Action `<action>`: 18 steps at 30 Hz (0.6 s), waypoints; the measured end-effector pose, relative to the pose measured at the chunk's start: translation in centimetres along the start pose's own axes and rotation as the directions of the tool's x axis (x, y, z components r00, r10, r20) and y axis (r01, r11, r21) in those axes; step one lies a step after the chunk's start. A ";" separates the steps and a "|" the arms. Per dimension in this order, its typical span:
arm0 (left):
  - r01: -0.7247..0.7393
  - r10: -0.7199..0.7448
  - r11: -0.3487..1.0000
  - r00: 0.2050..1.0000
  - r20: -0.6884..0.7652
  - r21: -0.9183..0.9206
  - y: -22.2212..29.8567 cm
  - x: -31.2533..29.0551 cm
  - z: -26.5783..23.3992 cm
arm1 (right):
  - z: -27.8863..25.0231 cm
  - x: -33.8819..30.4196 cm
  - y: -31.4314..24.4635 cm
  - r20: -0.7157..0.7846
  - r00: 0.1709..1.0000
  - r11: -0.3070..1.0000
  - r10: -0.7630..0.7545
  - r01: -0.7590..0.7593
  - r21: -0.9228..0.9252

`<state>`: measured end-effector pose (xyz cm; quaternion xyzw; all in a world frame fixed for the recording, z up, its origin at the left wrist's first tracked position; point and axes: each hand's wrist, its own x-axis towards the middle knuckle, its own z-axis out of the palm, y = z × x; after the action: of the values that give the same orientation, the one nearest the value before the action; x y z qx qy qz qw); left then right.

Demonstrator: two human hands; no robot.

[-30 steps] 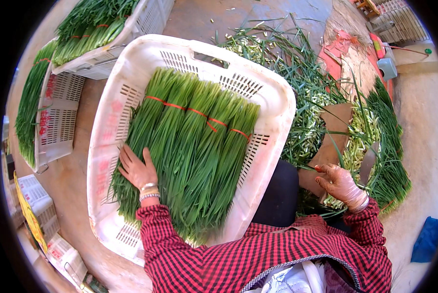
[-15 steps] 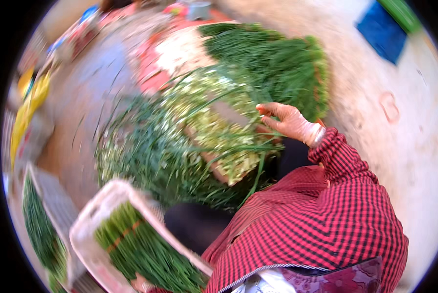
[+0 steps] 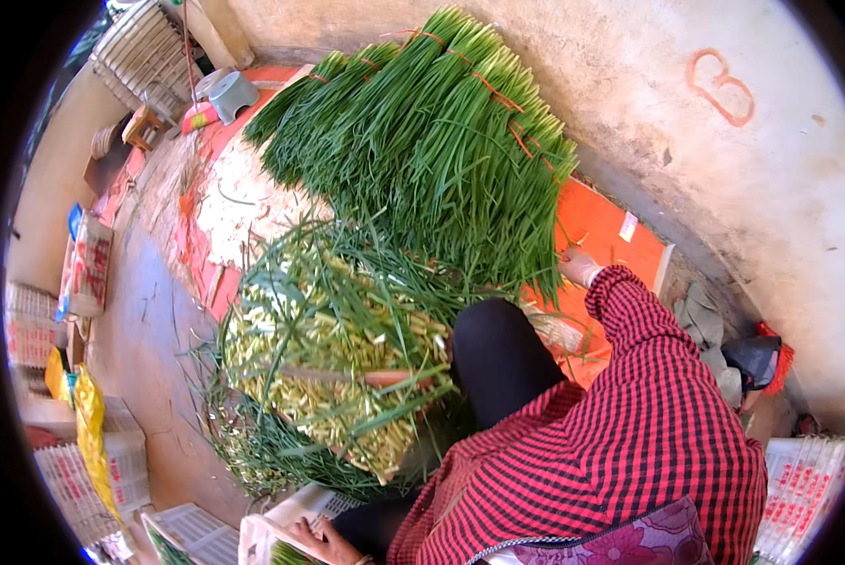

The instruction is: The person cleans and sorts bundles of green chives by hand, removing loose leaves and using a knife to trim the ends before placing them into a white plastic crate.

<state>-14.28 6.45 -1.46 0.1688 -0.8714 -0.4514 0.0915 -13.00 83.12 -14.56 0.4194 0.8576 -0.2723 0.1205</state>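
Note:
My left hand (image 3: 324, 542) lies at the rim of a white plastic crate (image 3: 256, 539) at the bottom of the picture, fingers apart. Green leaves (image 3: 291, 556) show inside that crate. On the right, my right hand (image 3: 579, 266) reaches to the edge of a large heap of bundled garlic chives (image 3: 441, 169), tied with red bands. Its fingers look drawn together beside the leaves; anything in them is too small to make out. Before my knees lies a pile of pale cut stalks and loose leaves (image 3: 347, 320), with a brown strip (image 3: 385, 378) across it.
An orange sheet (image 3: 600, 222) lies under the heap, along the wall (image 3: 630, 85). A grey-blue stool (image 3: 232, 96) stands at the back left. White crates (image 3: 83, 471) and a yellow bag (image 3: 91, 424) are at left; more stacked crates (image 3: 804, 494) stand at right.
The view has swung, bringing more of the heap and orange sheet into sight. My right hand has left the cut stalks for the heap's edge. My left hand now lies at the crate's rim.

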 end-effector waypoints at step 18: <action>0.003 -0.164 0.741 0.971 0.177 0.672 8.9 -3.1 11.2 | -17.6 34.0 -42.6 -0.368 0.923 0.974 -0.110 0.174 0.147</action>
<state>-16.75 20.86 -0.70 0.1771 -0.9710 -0.1300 -0.0940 -67.15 94.07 0.74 0.4075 0.8658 -0.2745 -0.0954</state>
